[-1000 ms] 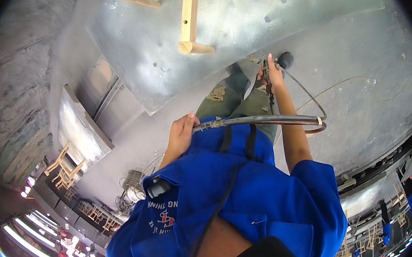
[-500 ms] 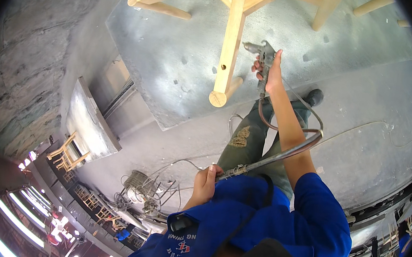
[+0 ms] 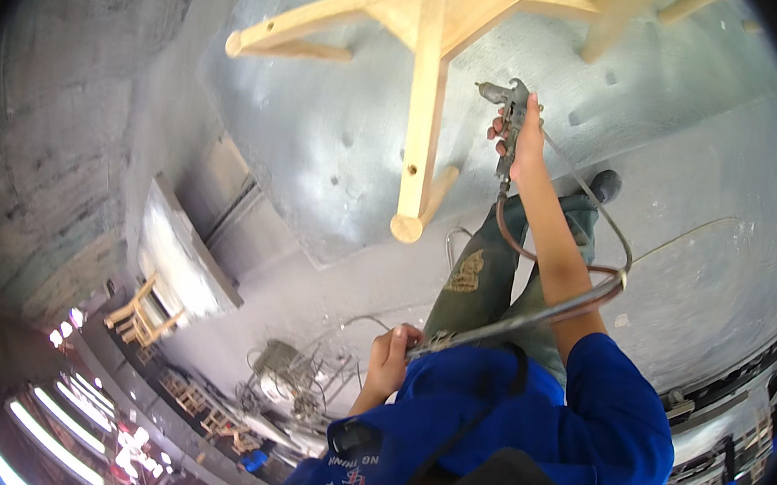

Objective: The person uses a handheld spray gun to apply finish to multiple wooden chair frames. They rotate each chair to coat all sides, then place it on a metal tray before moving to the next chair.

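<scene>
My right hand is wrapped round the handle of a metal spray gun, its nozzle pointing left toward a pale wooden furniture frame. The gun and the frame are apart. Low by my waist, my left hand is closed round a bundle of hoses, which loops past my right forearm and up to the gun's base. Bare wood arms spread from the frame's centre, and round holes show in some of them. The frame's far part is cut off by the upper edge of the view.
Under the frame lies a large grey board. A whitish panel stands at the left, with a small wooden chair by it. Coiled hoses and a pot-like container sit on the floor. A thin hose trails at the right.
The frame now appears lower and slightly left in view, showing more of its centre. The spray gun sits farther right of the frame's near arm. Both hands keep their holds.
</scene>
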`<action>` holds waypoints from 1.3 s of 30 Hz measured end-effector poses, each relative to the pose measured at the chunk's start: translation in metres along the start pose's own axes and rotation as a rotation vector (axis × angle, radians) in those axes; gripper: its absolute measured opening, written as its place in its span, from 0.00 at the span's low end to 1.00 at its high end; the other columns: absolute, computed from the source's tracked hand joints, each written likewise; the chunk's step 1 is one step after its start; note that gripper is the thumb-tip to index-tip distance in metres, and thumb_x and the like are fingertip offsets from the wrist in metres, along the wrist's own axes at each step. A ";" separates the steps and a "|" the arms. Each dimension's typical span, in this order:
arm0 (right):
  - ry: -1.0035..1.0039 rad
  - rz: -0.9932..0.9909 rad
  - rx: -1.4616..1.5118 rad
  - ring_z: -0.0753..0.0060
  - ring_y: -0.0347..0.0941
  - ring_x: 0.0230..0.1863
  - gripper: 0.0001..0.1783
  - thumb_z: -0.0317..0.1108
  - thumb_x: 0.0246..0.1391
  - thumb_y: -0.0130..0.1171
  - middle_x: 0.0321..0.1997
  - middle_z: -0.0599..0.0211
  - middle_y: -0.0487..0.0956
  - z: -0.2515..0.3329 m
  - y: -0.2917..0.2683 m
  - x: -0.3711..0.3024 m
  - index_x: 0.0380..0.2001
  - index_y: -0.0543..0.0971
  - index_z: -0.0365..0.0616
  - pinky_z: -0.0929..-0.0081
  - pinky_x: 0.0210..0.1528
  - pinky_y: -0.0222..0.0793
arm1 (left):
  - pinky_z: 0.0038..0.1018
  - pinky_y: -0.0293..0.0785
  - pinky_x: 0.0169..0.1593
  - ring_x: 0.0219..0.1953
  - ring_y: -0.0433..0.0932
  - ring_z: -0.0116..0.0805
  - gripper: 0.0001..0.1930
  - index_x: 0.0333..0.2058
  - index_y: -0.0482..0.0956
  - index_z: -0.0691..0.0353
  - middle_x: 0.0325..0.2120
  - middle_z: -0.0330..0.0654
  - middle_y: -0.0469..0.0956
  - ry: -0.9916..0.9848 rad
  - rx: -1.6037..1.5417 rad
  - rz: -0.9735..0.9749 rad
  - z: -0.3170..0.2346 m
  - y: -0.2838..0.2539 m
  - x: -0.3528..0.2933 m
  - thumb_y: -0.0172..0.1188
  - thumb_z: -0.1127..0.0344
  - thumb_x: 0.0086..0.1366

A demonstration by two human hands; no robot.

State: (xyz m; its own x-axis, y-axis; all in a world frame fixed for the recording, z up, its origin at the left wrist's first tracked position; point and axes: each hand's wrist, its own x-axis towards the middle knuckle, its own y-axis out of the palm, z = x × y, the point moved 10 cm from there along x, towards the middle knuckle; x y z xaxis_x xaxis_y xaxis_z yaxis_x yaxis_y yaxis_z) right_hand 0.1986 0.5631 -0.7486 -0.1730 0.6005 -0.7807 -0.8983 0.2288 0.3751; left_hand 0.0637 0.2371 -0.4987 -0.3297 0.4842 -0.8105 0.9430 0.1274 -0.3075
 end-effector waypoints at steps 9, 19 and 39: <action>-0.409 0.057 0.669 0.66 0.72 0.28 0.49 0.80 0.61 0.23 0.21 0.68 0.71 0.090 -0.012 0.017 0.39 0.74 0.43 0.80 0.17 0.54 | 0.25 0.54 0.26 0.21 0.61 0.21 0.33 0.32 0.80 0.68 0.17 0.33 0.69 0.157 0.053 -0.095 -0.054 -0.030 0.021 0.35 0.45 0.79; -0.248 -0.364 0.573 0.68 0.76 0.27 0.42 0.76 0.64 0.32 0.24 0.69 0.75 0.034 -0.102 0.021 0.37 0.76 0.45 0.79 0.20 0.56 | 0.23 0.55 0.24 0.19 0.61 0.19 0.32 0.34 0.81 0.68 0.16 0.31 0.67 0.178 -0.008 -0.114 -0.061 -0.027 0.021 0.37 0.45 0.80; -1.504 0.038 -1.441 0.43 0.80 0.39 0.24 0.32 0.48 0.69 0.38 0.50 0.82 0.353 0.167 -0.440 0.50 0.77 0.41 0.56 0.39 0.75 | 0.22 0.57 0.23 0.18 0.65 0.22 0.34 0.32 0.80 0.66 0.17 0.34 0.71 0.326 -0.550 0.172 -0.020 0.049 0.059 0.39 0.40 0.78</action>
State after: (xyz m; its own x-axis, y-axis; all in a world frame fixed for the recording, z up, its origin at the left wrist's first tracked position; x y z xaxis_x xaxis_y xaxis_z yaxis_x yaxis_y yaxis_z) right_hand 0.2677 0.6073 -0.1659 -0.4749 0.7751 0.4166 -0.6348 0.0261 -0.7722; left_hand 0.0912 0.2894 -0.5519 -0.2229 0.7631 -0.6066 0.8951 0.4067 0.1827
